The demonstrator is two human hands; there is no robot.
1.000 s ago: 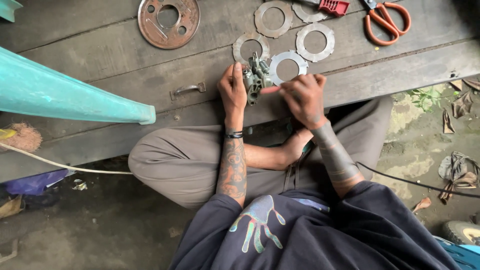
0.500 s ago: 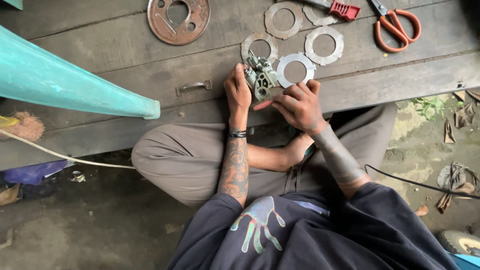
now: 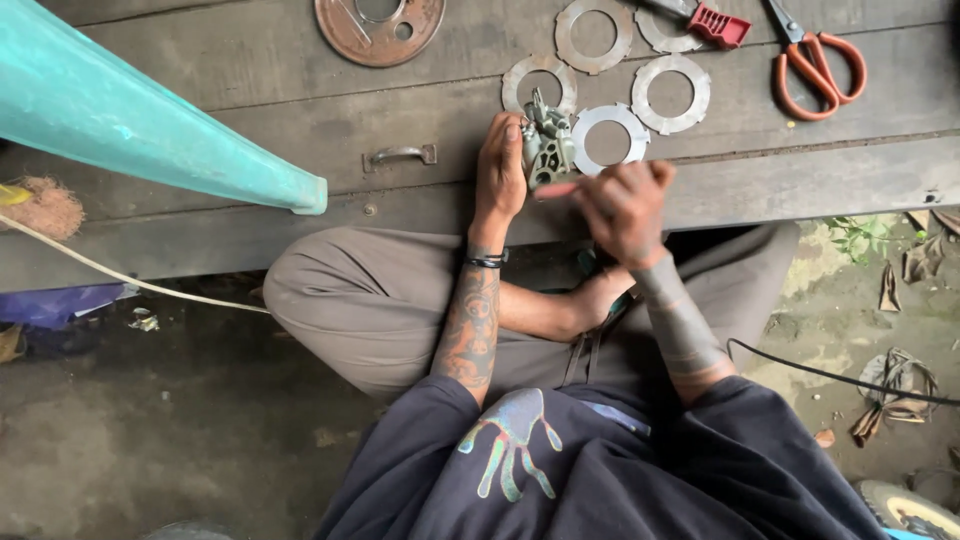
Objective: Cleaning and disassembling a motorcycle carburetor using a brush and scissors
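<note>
1. Hands meet at the edge of a grey wooden counter [image 3: 250, 95], person seated cross-legged below it.
2. Left hand [image 3: 499, 175] is closed around a small grey metal part [image 3: 547, 148], looks like a carburetor body, held upright just above the counter edge.
3. Right hand [image 3: 622, 205] is half curled, index finger stretched out to the left and touching the lower side of the metal part; no grip of its own on anything that I can see.
4. Four flat metal rings lie on the counter just behind the part: one [image 3: 520, 80] left, one [image 3: 610, 138] just right of it, one [image 3: 671, 94] further right, one [image 3: 594, 34] further back.
5. Rusty round disc [image 3: 380, 25] at top, well left of the rings.
6. Orange-handled scissors [image 3: 815, 65] top right, red-handled tool [image 3: 715, 24] beside them.
7. Metal drawer handle [image 3: 399, 155] on the counter, left of the left hand.
8. Teal tapered post [image 3: 130, 125] slants across the left side.
9. Black wristband [image 3: 486, 261] on left wrist.
10. Black cable [image 3: 830, 375] runs over the ground at right.
</note>
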